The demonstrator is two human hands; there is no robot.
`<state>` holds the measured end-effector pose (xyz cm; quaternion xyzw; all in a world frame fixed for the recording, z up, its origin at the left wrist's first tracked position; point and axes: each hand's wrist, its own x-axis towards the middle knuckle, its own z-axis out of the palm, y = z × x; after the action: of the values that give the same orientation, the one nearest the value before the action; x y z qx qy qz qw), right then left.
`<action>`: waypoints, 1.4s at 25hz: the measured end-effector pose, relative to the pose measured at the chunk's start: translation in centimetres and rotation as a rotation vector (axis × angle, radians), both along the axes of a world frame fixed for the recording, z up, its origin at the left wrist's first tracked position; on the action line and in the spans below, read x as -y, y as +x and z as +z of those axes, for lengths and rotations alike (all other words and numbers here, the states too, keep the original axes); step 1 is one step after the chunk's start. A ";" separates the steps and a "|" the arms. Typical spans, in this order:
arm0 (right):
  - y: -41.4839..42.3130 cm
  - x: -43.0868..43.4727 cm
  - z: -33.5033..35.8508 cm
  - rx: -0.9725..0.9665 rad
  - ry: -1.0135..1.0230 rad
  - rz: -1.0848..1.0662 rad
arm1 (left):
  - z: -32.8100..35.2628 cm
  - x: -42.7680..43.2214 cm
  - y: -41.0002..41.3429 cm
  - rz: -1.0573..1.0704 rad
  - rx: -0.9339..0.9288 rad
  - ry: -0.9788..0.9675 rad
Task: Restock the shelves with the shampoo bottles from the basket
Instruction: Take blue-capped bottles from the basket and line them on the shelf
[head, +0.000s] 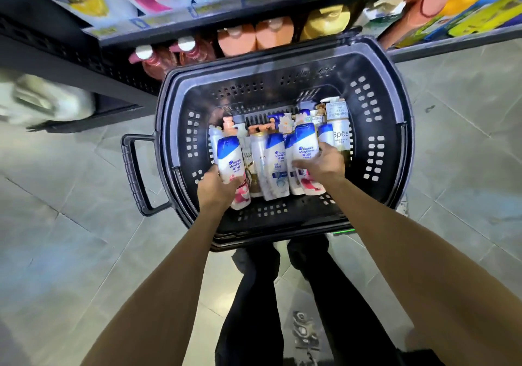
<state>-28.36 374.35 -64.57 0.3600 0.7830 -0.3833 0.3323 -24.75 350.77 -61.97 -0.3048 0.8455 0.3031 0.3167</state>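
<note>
Your forearms (158, 266) reach down into the basket, each grip clamped on a shampoo bottle.

Shelves (169, 30) rise just past the far rim, the lower one lined with orange bottles (254, 38). The black basket (375, 151) stands between them and your legs, its stock packed upright in rows. Your left grip (219, 187) wraps the lower body of the left-end bottle (230, 159), white with a blue cap. Your right grip (324, 165) is closed round a matching right-side bottle (306, 148). Expect stiff, smooth plastic, fairly heavy if full and probably slippery. Hold round the waist rather than the flip-top, and lift straight up so the neighbours stay standing.
</note>
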 end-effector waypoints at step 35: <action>-12.6 3.5 71.8 -0.902 -0.685 0.127 | 66.0 5.3 -10.7 0.088 -1.006 0.792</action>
<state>-40.99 370.86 7.19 -0.0151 0.6985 -0.7103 0.0853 -35.45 345.49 4.03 -0.0198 0.7016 0.7110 -0.0428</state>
